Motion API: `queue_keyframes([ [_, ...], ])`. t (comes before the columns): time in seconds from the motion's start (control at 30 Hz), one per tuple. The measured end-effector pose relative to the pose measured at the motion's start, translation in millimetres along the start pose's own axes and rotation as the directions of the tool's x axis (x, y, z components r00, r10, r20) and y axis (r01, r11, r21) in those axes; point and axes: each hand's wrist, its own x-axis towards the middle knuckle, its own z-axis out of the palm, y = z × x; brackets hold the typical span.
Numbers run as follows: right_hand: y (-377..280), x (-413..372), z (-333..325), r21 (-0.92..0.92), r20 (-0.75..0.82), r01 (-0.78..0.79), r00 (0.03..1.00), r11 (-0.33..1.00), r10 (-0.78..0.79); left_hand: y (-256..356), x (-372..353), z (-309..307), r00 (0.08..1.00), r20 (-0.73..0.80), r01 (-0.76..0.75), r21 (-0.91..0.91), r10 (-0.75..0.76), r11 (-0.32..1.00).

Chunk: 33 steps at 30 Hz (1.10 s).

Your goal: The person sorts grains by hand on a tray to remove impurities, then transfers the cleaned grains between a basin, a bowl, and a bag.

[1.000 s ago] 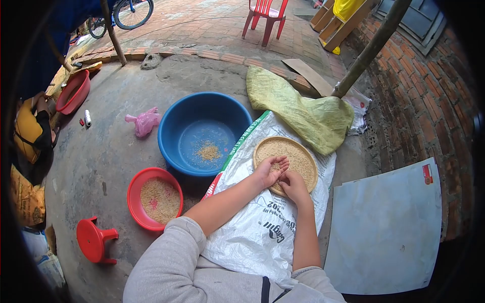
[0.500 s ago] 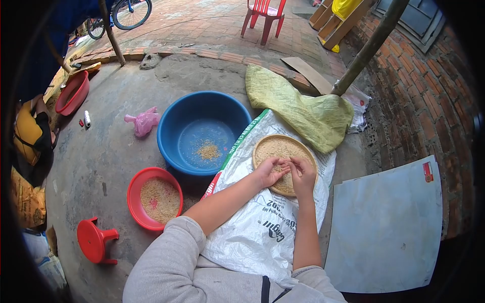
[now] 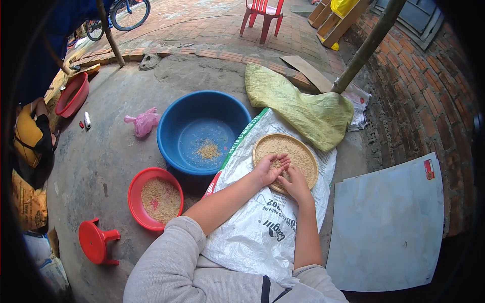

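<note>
Over a round woven tray (image 3: 316, 179) of pale, rice-like grains (image 3: 298, 151), both hands are close together. My left hand (image 3: 270, 170) is turned palm up and cupped, with some grains in it. Against that palm, my right hand (image 3: 297, 186) has its fingers bent and drawn together; whatever is between their tips is too small to make out. The tray rests on a white printed sack (image 3: 275, 217) spread across my lap.
A blue basin (image 3: 169, 136) with some grains stands ahead to the left. Nearer are a red basin (image 3: 134, 197) of grains and a red stool (image 3: 92, 242). A green sack (image 3: 298, 106) lies beyond the tray, and a grey panel (image 3: 386, 227) is at right.
My right hand has lowered, from raised fingertips pinched above the left palm to fingers resting against it. The left palm has turned more upward, showing the grains in it.
</note>
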Motion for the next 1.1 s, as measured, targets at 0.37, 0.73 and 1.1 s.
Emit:
queue_keyframes([
  [0.37, -2.3, -1.5, -9.5, 0.157, 0.119, -0.067, 0.992, 0.985, 0.049, 0.2, -2.9, 2.7, 0.999, 0.005, -0.045, -0.019, 0.045, 0.999],
  [0.73, -27.6, 11.8, -23.6, 0.359, -0.425, 0.109, 0.904, 0.927, 0.058, -5.4, -11.0, 14.0, 0.996, -0.095, 0.006, 0.11, 0.004, 0.994],
  [1.1, 11.7, -3.3, -3.4, 0.069, -0.153, -0.144, 0.976, 0.987, 0.153, 0.1, -1.1, 1.4, 0.999, -0.01, 0.052, 0.035, -0.052, 0.998],
])
